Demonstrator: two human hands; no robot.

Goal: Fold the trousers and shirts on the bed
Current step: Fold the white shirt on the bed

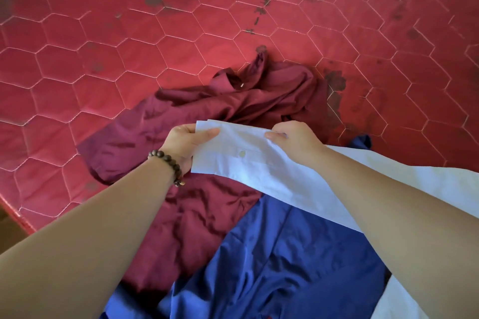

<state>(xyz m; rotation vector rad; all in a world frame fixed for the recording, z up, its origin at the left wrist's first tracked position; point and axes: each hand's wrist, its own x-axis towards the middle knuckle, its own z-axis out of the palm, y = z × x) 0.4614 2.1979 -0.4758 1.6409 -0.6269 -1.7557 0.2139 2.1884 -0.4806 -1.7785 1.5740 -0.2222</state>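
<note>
A pale blue-white shirt (261, 171) hangs in the air above the bed, its buttoned cuff stretched between my hands. My left hand (186, 144) pinches the cuff's left end, thumb on top. My right hand (293, 141) pinches the cuff's upper edge further right. The rest of this shirt trails off to the right, under my right forearm. Below it a crumpled maroon garment (233, 103) lies spread on the mattress. A blue garment (285, 254) lies partly over the maroon one, close to me.
The red quilted mattress (129, 46) with a hexagon stitch pattern and dark stains fills the far and left part of the view. Its near left edge (18, 215) drops to a dark floor. A bead bracelet (168, 163) circles my left wrist.
</note>
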